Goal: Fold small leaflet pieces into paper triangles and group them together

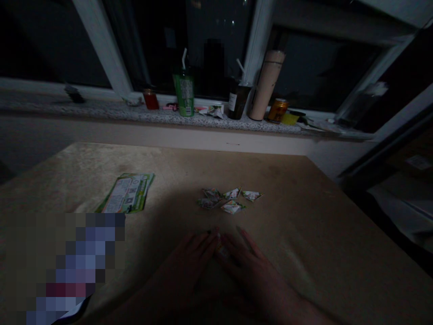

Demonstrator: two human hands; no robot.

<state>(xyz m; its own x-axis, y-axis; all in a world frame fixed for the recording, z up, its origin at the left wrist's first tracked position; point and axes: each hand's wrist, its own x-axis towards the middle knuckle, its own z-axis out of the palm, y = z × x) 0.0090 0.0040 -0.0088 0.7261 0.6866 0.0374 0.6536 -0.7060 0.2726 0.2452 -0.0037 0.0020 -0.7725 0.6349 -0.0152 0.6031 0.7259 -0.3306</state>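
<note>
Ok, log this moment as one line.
left hand: at paper | right hand: at paper | beyond: folded pieces | left: green packet

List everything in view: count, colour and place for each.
Smooth tabletop: one, tan, foreground
Small folded triangles: about five, multicoloured, table centre
Glossy flat packet: one, green and white, table left
Pixelated object: one, bluish, lower left
Speckled stone sill: one, grey, below windows
Framed windows: several, white, behind
Cups with straws: two, green and dark, sill
Tall cylindrical flask: one, pinkish, sill
Metal can: one, orange, sill
Small jar: one, red, sill
Other sill items: several, mixed, indistinct
Left hand, right hand: two, shadowed, at a small patterned piece
</note>
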